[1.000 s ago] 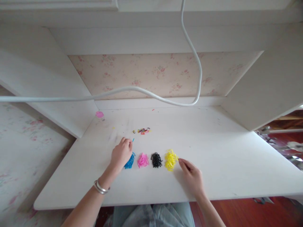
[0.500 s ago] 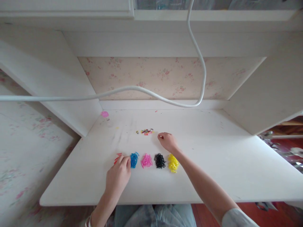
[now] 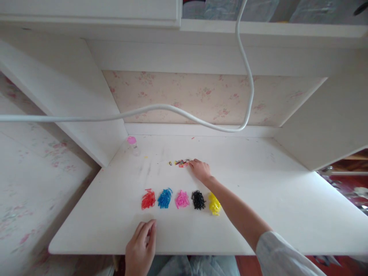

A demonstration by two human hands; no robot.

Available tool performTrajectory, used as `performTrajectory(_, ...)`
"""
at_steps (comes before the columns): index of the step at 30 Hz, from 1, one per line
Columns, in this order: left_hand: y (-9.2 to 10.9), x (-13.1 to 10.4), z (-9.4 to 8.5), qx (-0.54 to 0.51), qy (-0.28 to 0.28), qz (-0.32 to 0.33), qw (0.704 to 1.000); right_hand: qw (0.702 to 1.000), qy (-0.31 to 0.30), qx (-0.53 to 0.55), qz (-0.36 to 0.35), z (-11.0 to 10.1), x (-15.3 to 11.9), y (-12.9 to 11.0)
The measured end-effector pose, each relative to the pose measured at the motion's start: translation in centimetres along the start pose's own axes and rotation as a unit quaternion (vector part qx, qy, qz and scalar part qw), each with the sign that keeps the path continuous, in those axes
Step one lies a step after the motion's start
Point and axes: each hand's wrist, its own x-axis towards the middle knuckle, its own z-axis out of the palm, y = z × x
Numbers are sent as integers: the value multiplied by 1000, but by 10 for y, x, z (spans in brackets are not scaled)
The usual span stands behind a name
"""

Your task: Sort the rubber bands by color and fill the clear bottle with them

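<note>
My right hand [image 3: 200, 169] reaches to the right end of a small mixed pile of coloured rubber bands [image 3: 181, 163]. Its fingertips are pinched together there; what they hold, if anything, is too small to make out. Near the table's front edge, my left hand [image 3: 141, 243] is loosely closed, with no band visible in it. Between the hands lies a row of sorted rubber-band piles: red [image 3: 148, 199], blue [image 3: 165, 198], pink [image 3: 182, 199], black [image 3: 198, 200] and yellow [image 3: 214, 204]. My right forearm partly covers the yellow pile.
A small clear container with a pink top [image 3: 132, 142] stands at the back left of the white table [image 3: 94, 218]. A white cable [image 3: 169, 108] hangs across the view above the table. White side panels [image 3: 324, 115] and a cabinet overhead [image 3: 86, 13] enclose the back.
My left hand has drawn back from the red pile towards the front edge, uncovering that pile. My right hand has moved left to the mixed pile. The view has shifted slightly.
</note>
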Motion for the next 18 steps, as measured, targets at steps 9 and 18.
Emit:
performTrajectory(9,8,7,3,78,9,-5,997,999,-22,-32,-38,-8,6,1)
performTrajectory(18,9,6,1,89,6,1,996,999,-5,-14,-34,-10,8,2)
